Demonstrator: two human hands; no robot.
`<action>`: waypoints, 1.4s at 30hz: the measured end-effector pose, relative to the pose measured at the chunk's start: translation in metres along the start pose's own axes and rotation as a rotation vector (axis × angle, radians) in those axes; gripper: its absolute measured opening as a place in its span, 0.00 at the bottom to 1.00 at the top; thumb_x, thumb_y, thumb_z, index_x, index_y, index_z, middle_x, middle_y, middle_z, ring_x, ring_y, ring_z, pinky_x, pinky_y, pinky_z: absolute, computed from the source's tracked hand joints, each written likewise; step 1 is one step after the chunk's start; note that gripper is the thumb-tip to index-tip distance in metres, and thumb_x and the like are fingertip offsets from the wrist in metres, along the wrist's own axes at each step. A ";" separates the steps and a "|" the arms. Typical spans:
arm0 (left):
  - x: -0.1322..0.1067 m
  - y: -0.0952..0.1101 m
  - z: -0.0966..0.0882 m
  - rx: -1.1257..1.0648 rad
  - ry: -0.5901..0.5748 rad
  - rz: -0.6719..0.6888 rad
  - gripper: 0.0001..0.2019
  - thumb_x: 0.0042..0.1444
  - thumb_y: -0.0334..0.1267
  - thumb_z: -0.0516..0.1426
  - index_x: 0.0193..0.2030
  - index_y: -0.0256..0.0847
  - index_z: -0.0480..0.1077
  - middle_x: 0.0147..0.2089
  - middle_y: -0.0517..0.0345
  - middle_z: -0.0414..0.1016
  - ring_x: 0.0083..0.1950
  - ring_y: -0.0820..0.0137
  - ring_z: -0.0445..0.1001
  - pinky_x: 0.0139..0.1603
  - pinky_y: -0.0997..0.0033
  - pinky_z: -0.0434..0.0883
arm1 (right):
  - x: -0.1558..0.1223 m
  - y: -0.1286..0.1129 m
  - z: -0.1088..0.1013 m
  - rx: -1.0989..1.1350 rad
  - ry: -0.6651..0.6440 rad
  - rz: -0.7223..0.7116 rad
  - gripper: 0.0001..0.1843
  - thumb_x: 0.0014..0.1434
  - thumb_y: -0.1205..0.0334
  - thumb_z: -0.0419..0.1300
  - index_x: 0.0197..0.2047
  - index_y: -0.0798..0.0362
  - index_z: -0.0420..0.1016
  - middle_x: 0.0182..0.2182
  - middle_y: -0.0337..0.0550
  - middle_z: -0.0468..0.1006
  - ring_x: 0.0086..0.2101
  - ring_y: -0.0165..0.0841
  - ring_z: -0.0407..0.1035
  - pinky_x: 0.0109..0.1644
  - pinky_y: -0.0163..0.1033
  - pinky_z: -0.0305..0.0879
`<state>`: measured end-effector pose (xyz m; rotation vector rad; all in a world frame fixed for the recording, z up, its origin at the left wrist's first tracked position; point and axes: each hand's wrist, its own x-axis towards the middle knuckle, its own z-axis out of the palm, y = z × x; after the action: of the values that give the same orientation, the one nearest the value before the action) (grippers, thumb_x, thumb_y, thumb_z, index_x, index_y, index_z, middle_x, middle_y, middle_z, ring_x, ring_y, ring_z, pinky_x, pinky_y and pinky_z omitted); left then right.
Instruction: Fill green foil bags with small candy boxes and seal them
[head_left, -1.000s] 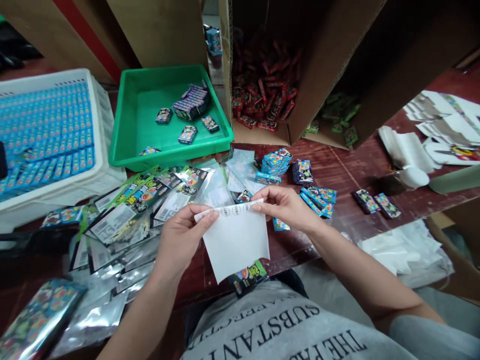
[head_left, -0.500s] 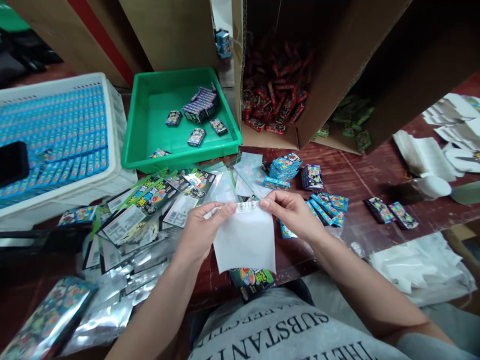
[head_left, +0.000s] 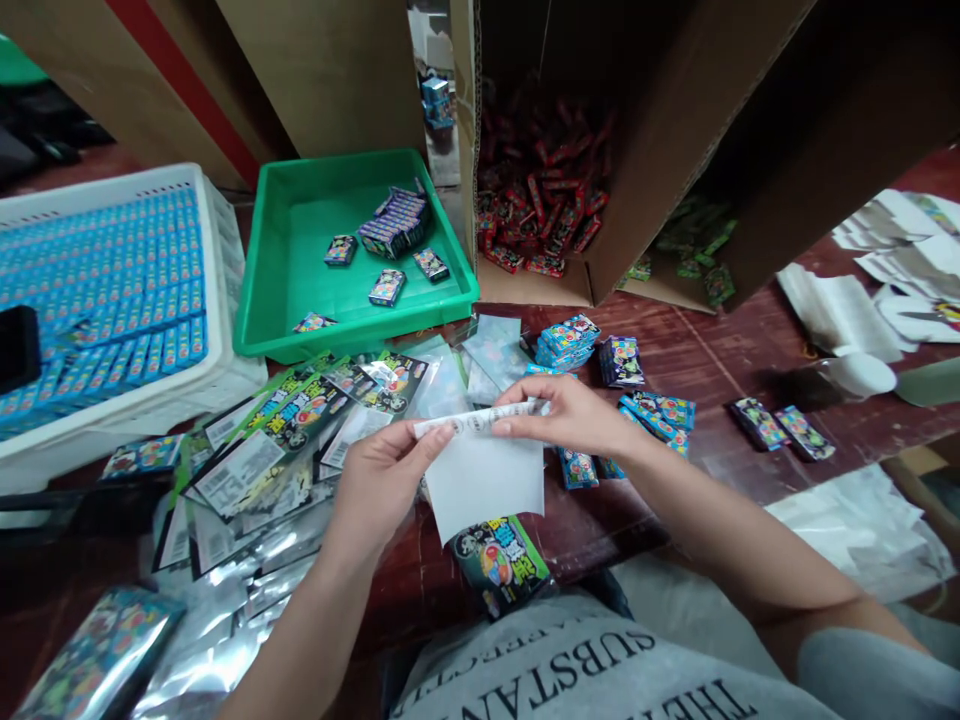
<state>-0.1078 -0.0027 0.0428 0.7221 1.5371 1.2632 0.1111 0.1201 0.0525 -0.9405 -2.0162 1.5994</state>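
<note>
A white paper pouch (head_left: 487,475) hangs in front of me above the dark red table (head_left: 720,360). My left hand (head_left: 382,480) pinches its top strip at the left end. My right hand (head_left: 574,415) pinches the same strip towards the right. The strip, printed with small round marks, is folded along the pouch's top edge. Under the pouch a printed green and black packet (head_left: 499,560) lies at the table's near edge. Small colourful boxes (head_left: 652,415) lie just right of my right hand.
A green tray (head_left: 300,300) with a few small boxes stands behind the hands. A white crate (head_left: 217,250) of blue boxes is at the left. Open cardboard cartons (head_left: 652,180) with red and green packs stand at the back. Printed and silver pouches (head_left: 285,430) cover the left side.
The camera view has shifted a little. My right hand has slid leftward along the pouch's top strip, and more of the printed packet shows below the pouch.
</note>
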 end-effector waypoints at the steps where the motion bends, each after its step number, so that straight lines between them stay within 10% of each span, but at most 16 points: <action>1: 0.000 -0.001 0.000 0.018 -0.001 0.021 0.15 0.50 0.49 0.72 0.38 0.40 0.82 0.33 0.57 0.83 0.31 0.73 0.74 0.32 0.76 0.71 | 0.003 0.000 0.002 -0.008 0.003 -0.036 0.17 0.56 0.47 0.71 0.39 0.52 0.83 0.36 0.41 0.82 0.36 0.32 0.73 0.39 0.37 0.66; 12: 0.016 -0.001 -0.013 0.039 0.018 0.060 0.17 0.54 0.52 0.69 0.34 0.39 0.78 0.28 0.64 0.76 0.26 0.77 0.68 0.27 0.80 0.64 | 0.016 -0.002 0.004 0.042 0.006 0.094 0.23 0.58 0.40 0.68 0.37 0.53 0.84 0.30 0.40 0.82 0.30 0.31 0.72 0.33 0.36 0.65; 16: 0.025 0.007 -0.022 0.075 0.021 0.096 0.18 0.53 0.54 0.69 0.34 0.39 0.78 0.29 0.63 0.77 0.27 0.76 0.69 0.28 0.78 0.65 | 0.020 -0.012 -0.024 -0.028 0.043 -0.028 0.19 0.62 0.45 0.66 0.48 0.50 0.83 0.46 0.44 0.85 0.46 0.36 0.76 0.53 0.42 0.70; 22: 0.041 0.015 -0.020 0.080 0.019 0.079 0.19 0.52 0.54 0.70 0.33 0.39 0.78 0.30 0.60 0.79 0.27 0.73 0.70 0.28 0.76 0.66 | 0.032 -0.018 -0.044 -0.061 0.053 -0.217 0.12 0.63 0.52 0.67 0.37 0.53 0.80 0.38 0.43 0.83 0.41 0.34 0.76 0.52 0.42 0.69; 31: 0.080 0.018 -0.009 0.163 0.042 0.129 0.21 0.53 0.57 0.68 0.36 0.37 0.78 0.31 0.57 0.80 0.28 0.70 0.73 0.30 0.73 0.69 | 0.065 -0.012 -0.027 0.101 0.063 -0.208 0.34 0.61 0.57 0.68 0.66 0.51 0.61 0.36 0.39 0.79 0.39 0.33 0.76 0.49 0.43 0.73; 35: 0.098 0.022 -0.010 0.461 0.231 0.397 0.21 0.55 0.54 0.67 0.45 0.38 0.78 0.45 0.48 0.82 0.43 0.60 0.77 0.46 0.63 0.73 | 0.053 -0.022 -0.028 0.087 0.287 -0.217 0.37 0.61 0.51 0.69 0.68 0.45 0.59 0.38 0.39 0.77 0.41 0.36 0.76 0.49 0.44 0.74; 38: 0.074 0.013 -0.015 0.805 0.381 0.625 0.26 0.56 0.52 0.68 0.56 0.39 0.74 0.59 0.43 0.76 0.58 0.53 0.71 0.63 0.52 0.65 | 0.031 -0.026 -0.034 0.116 0.369 -0.204 0.35 0.59 0.50 0.71 0.66 0.41 0.63 0.37 0.38 0.77 0.39 0.35 0.76 0.45 0.44 0.75; 42: 0.013 -0.028 -0.017 1.059 0.113 0.556 0.14 0.67 0.45 0.58 0.52 0.41 0.76 0.50 0.46 0.78 0.55 0.53 0.71 0.60 0.49 0.66 | -0.005 -0.018 -0.029 0.211 0.285 -0.131 0.32 0.58 0.54 0.73 0.62 0.43 0.67 0.34 0.37 0.77 0.34 0.33 0.74 0.40 0.42 0.75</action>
<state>-0.1248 -0.0054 0.0118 1.8698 2.1730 0.7682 0.1292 0.1342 0.0780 -0.8814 -1.6457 1.4795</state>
